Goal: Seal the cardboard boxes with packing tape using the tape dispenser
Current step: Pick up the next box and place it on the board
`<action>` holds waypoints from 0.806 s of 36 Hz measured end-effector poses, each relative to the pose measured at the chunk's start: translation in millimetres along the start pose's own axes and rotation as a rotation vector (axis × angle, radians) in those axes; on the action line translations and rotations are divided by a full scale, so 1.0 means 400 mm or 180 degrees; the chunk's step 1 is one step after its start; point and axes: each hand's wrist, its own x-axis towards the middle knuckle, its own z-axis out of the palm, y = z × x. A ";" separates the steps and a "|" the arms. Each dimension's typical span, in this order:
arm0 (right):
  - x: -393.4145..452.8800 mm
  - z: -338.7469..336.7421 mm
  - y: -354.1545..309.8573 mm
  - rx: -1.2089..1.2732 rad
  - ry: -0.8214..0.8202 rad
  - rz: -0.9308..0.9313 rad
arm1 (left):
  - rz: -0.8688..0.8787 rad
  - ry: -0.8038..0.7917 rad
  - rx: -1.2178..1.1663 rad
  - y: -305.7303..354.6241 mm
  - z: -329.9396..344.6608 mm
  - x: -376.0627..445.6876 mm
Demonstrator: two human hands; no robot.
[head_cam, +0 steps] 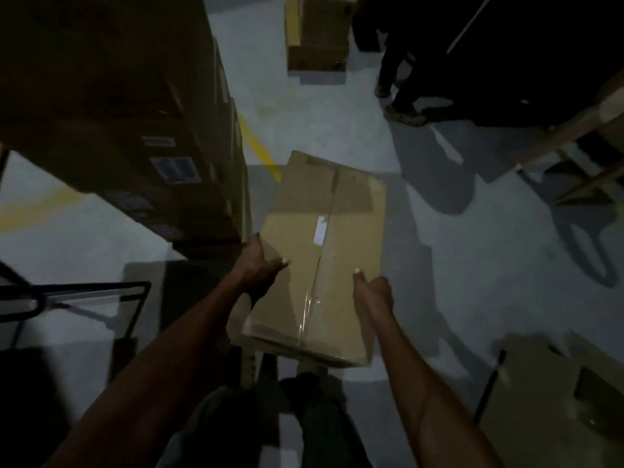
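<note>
Two hands carry one long cardboard box (320, 258) at the centre of the view, its far end pointing toward 12 o'clock. The left hand (258, 268) clasps the box's 9 o'clock edge, thumb laid on top and fingers out of sight below; the right hand (373, 292) grips the 3 o'clock edge the same way, thumb on the lid. Holding both long sides probably keeps the box level while it is carried or set down. A strip of clear tape (309, 309) runs along the centre seam near the body — so this box looks at least partly sealed, though whether the tape reaches the far end is hard to tell in the dim light.

A tall stack of boxes (114, 106) stands at 10 o'clock, close beside the carried one, and another box (317, 32) sits on the floor (439, 298) at 12 o'clock. Someone's legs (398, 86) show at 1 o'clock, the body lost in darkness. No tape dispenser can be made out anywhere. A dark frame (77, 298) at 9 o'clock is too blurred to name.
</note>
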 end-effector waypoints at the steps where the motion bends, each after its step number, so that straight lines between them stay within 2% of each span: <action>1: 0.061 0.029 -0.005 -0.0021 -0.0078 -0.0021 | -0.0034 0.0030 -0.0059 -0.027 0.023 0.049; 8: 0.475 0.264 -0.019 0.0144 -0.0112 -0.0142 | -0.0131 0.0235 -0.0451 -0.235 0.178 0.413; 16: 0.837 0.507 -0.005 0.0192 -0.0354 -0.0429 | -0.0276 0.0367 -0.0474 -0.445 0.306 0.751; 24: 0.983 0.629 0.028 0.0052 -0.0510 -0.0541 | -0.0505 0.0243 -0.0255 -0.576 0.383 0.873; 29: 0.992 0.656 0.048 0.0056 -0.0592 -0.0428 | -0.1078 0.0104 -0.0034 -0.613 0.412 0.886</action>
